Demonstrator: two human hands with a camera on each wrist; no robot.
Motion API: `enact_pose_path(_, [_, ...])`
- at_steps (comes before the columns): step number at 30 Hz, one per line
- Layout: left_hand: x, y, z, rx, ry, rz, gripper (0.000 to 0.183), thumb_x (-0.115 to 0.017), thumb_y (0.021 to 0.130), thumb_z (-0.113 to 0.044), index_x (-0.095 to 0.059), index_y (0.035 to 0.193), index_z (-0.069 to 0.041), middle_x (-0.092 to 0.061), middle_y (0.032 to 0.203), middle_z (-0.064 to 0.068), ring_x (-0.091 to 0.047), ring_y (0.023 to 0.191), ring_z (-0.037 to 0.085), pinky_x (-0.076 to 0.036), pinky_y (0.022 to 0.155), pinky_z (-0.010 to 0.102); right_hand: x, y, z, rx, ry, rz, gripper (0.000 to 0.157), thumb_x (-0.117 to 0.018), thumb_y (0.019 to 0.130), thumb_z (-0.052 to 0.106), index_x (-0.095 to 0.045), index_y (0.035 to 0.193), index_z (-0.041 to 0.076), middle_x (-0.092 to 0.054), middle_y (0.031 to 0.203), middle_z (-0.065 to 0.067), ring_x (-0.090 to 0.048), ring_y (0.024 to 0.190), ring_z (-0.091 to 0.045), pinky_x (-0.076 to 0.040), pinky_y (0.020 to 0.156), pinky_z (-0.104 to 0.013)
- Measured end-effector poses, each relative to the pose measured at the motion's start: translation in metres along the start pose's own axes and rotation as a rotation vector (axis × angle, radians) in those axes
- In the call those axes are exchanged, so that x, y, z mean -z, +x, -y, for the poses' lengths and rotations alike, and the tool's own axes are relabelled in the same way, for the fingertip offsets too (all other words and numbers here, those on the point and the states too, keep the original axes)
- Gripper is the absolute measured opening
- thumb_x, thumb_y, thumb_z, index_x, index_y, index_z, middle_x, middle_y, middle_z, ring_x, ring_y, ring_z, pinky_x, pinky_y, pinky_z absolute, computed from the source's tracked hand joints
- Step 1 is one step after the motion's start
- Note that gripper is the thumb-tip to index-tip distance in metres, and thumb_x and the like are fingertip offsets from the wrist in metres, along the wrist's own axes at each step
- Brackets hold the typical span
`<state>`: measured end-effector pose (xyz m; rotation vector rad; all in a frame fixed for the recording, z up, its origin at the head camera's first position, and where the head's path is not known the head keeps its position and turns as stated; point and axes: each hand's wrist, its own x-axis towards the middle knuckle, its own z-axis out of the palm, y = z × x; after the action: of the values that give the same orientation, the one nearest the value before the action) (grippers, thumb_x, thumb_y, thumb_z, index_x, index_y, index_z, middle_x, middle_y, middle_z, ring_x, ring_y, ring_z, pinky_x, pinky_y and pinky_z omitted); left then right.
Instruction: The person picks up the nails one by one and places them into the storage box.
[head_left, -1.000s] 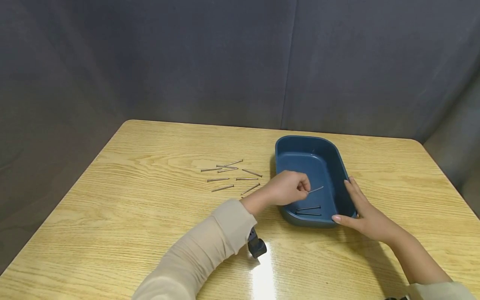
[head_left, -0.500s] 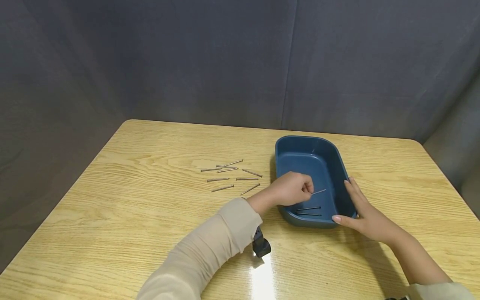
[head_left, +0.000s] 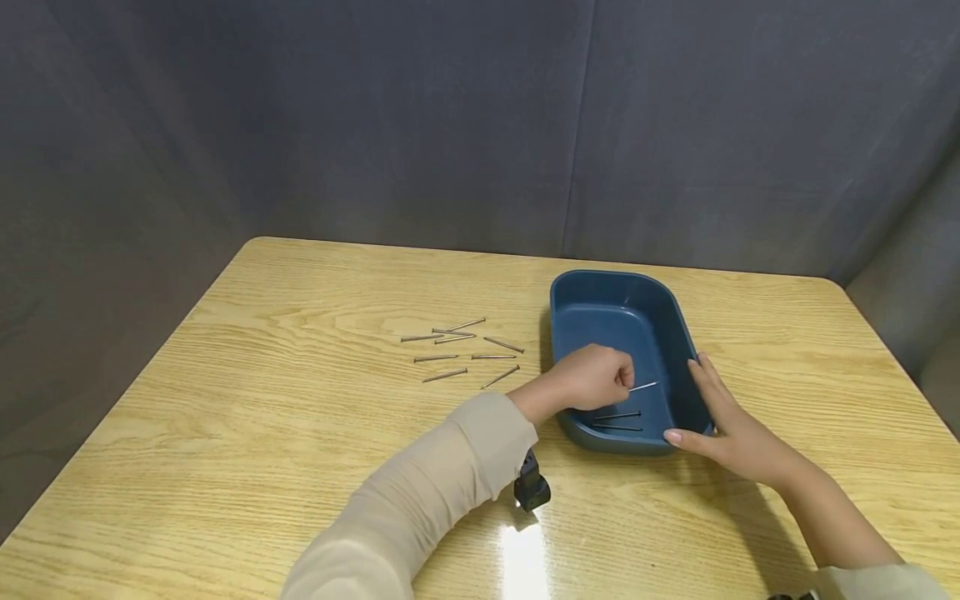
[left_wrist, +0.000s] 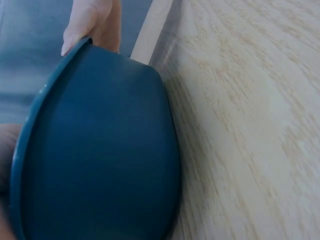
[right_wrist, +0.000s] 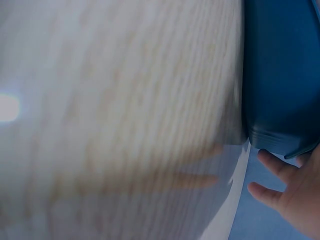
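In the head view my left hand [head_left: 596, 377] reaches over the left wall of a deep blue plastic tub [head_left: 652, 285] and pinches a thin metal nail [head_left: 645, 386]. The nail points right, low inside the tub; its near end is hidden by the fingers. Two dark nails [head_left: 617, 427] lie on the tub floor towards me. My right hand [head_left: 738, 437] rests against the tub's near right corner, thumb on the near rim and straight fingers spread along the right side. In the right wrist view those fingers [right_wrist: 272, 165] show beside the tub wall.
Several loose nails [head_left: 492, 357] lie scattered on the wood-grain table [head_left: 300, 400], left of the tub. A black wrist camera [head_left: 532, 487] hangs under the left sleeve, close over the table. A grey curtain [head_left: 420, 125] stands behind the far table edge.
My left hand has shifted slightly right inside the tub, carrying the pinched nail with it. The right hand and the tub have stayed where they were.
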<state>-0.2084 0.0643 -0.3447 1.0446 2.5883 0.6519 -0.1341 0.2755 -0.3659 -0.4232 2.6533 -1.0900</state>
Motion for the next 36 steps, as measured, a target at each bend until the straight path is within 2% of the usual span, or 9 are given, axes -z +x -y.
enact_pose_path(8, [-0.002,0.005,-0.001,0.016,0.04,0.015,0.006,-0.057,0.088,-0.013,-0.062,0.091,-0.012,-0.058,0.081,-0.006,-0.048,0.066,0.005,-0.038,0.062,0.015,-0.001,0.001,-0.001,0.018,0.002,-0.006,0.095,-0.061,0.087,0.026,0.012,0.145,0.01,0.021,0.149,-0.018,0.012,0.134,-0.045,-0.013,0.092,-0.072])
enact_pose_path(12, [-0.003,0.007,-0.001,0.017,0.058,0.027,0.004,-0.056,0.088,-0.013,-0.059,0.085,-0.013,-0.055,0.077,-0.007,-0.045,0.063,0.005,-0.036,0.06,0.015,-0.001,0.001,-0.002,0.02,0.005,-0.007,0.094,-0.061,0.087,0.025,0.012,0.145,0.01,0.021,0.149,-0.018,0.013,0.134,-0.044,-0.014,0.091,-0.072])
enact_pose_path(22, [-0.006,0.012,-0.002,0.041,0.112,0.062,0.019,-0.055,0.089,-0.014,-0.049,0.071,-0.015,-0.043,0.063,-0.005,-0.037,0.057,0.007,-0.031,0.054,0.018,-0.001,0.001,-0.001,0.011,-0.001,-0.005,0.095,-0.061,0.087,0.026,0.013,0.145,0.011,0.021,0.149,-0.018,0.012,0.134,-0.045,-0.014,0.091,-0.072])
enact_pose_path(29, [-0.008,0.014,-0.004,0.085,0.173,0.11,0.02,-0.056,0.09,-0.02,-0.05,0.072,-0.017,-0.047,0.065,-0.006,-0.043,0.059,0.006,-0.036,0.055,0.02,0.0,0.001,0.0,-0.003,-0.002,0.008,0.095,-0.06,0.088,0.027,0.014,0.145,0.011,0.022,0.149,-0.017,0.012,0.134,-0.046,-0.011,0.092,-0.072])
enact_pose_path(36, [-0.011,0.016,-0.006,0.087,0.269,0.159,0.033,-0.055,0.091,-0.023,-0.041,0.062,-0.016,-0.035,0.054,-0.005,-0.034,0.049,0.007,-0.032,0.051,0.02,0.001,0.0,0.0,-0.012,-0.004,0.014,0.095,-0.06,0.088,0.028,0.015,0.145,0.012,0.023,0.148,-0.016,0.012,0.134,-0.046,-0.012,0.092,-0.072])
